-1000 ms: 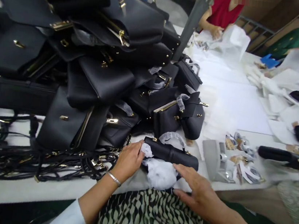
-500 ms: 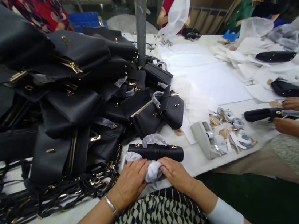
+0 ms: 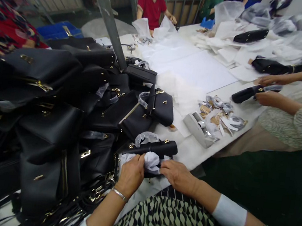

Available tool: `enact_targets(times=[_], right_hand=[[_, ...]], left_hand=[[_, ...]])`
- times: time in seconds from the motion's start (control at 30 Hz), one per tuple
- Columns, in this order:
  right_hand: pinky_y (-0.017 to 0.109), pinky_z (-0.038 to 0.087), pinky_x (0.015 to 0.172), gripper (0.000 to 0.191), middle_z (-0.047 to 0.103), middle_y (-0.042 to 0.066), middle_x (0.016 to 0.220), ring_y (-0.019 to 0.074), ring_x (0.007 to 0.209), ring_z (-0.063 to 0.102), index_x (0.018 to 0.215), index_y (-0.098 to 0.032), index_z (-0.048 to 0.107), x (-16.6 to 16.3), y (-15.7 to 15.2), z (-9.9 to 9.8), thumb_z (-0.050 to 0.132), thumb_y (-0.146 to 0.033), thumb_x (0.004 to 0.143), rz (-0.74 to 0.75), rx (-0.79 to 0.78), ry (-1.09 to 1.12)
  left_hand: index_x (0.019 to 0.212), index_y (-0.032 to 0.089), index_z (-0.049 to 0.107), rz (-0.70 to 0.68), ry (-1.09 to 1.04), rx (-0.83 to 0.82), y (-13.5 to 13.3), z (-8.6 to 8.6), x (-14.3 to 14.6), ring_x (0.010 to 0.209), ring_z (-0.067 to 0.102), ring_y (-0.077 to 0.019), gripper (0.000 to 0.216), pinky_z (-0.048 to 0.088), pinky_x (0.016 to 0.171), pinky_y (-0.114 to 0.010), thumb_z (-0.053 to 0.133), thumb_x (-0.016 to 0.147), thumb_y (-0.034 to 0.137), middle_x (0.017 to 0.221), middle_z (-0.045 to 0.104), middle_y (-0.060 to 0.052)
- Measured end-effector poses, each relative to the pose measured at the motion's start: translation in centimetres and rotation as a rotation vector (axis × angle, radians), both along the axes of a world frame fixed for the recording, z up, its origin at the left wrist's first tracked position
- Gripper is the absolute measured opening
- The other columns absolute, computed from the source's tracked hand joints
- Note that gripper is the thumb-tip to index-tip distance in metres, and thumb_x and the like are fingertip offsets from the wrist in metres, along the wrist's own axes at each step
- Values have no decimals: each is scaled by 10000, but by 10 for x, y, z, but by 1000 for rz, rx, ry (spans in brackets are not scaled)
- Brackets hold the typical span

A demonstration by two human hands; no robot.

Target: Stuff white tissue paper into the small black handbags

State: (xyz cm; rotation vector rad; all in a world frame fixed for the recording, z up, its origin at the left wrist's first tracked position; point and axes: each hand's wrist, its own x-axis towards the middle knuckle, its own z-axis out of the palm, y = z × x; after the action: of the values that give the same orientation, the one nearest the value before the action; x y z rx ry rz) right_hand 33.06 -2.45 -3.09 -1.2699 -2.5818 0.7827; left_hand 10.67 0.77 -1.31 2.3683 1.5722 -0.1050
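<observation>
A black handbag (image 3: 160, 148) with gold fittings and a plastic-wrapped handle (image 3: 147, 137) lies at the table edge in front of me. Crumpled white stuffing paper (image 3: 151, 161) bulges from its opening on the side towards me. My left hand (image 3: 131, 175) is closed at the left of this opening, its fingers bent against the paper. At the other end, my right hand (image 3: 178, 176) grips the bag's near edge, with its fingertips partly hidden by the bag and paper.
Black handbags (image 3: 47, 114) form a high pile at left, with tangled straps (image 3: 84, 197) below. A grey dispenser-like holder (image 3: 200, 128) and loose tags (image 3: 220, 116) lie at right. A co-worker's hands (image 3: 270, 95) hold another bag. A metal post (image 3: 107, 18) rises behind the pile.
My view has swung to the right. The bag's near side has come apart from the flap, showing a dark edge below the paper. My left fingers have curled from lying flat.
</observation>
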Motion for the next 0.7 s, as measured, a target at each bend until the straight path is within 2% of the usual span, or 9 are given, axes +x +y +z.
enact_targets(times=[0.07,0.17,0.23,0.27,0.37,0.47,0.6,0.7], right_hand=[[320,442,866,215,608,60,1078,191,976,551,1087,-208,603,-4,-2,0,474,-212,915,-33,-46,106],[293,458,818,251,663,36,991,171,901,613,1120,-198,550,-10,-3,3,542,-287,885,-310,-211,251],[285,457,780,245,693,9,913,166,844,641,1106,-198,538,-16,0,7,542,-290,879,-471,-292,243],[289,452,770,239,701,3,886,176,843,648,1086,-199,547,-19,3,9,556,-301,870,-502,-307,203],[309,436,728,344,704,9,848,227,845,653,1037,-198,578,-30,14,19,648,-438,801,-482,-309,58],[325,427,700,501,699,33,872,261,823,651,1069,-194,566,-39,19,26,686,-548,736,-428,-289,-30],[314,409,701,387,686,51,959,253,851,647,1098,-197,524,-45,17,26,654,-390,788,-439,-209,-83],[297,405,714,420,688,19,920,222,858,645,1158,-198,486,-42,17,23,639,-358,801,-508,-277,9]], left_hand=[[1196,195,527,-79,9,-38,1,3,1,852,614,-229,376,486,707,-331,410,846,122,984,609,-64],[1150,242,539,-164,-93,-117,3,5,-8,881,605,-216,339,483,736,-326,481,824,167,1002,601,-36],[1186,251,518,-162,-190,-162,5,4,-16,973,590,-210,398,479,820,-325,504,800,155,1066,607,-31],[1210,248,506,-159,-229,-187,6,3,-19,1020,579,-205,450,468,873,-325,502,777,123,1106,609,-32],[1267,241,476,-180,-316,-282,11,0,-25,1114,553,-184,628,424,982,-315,447,683,11,1221,598,-31],[1262,241,486,-166,-374,-302,15,-3,-27,1116,557,-173,667,428,976,-298,402,657,-26,1220,608,-26],[1149,229,547,-129,-381,-238,13,-4,-29,1009,591,-190,450,450,895,-297,449,751,46,1092,648,-23],[1009,228,569,-126,-340,-217,11,-4,-29,885,598,-178,247,451,788,-272,450,820,122,944,648,-6]])
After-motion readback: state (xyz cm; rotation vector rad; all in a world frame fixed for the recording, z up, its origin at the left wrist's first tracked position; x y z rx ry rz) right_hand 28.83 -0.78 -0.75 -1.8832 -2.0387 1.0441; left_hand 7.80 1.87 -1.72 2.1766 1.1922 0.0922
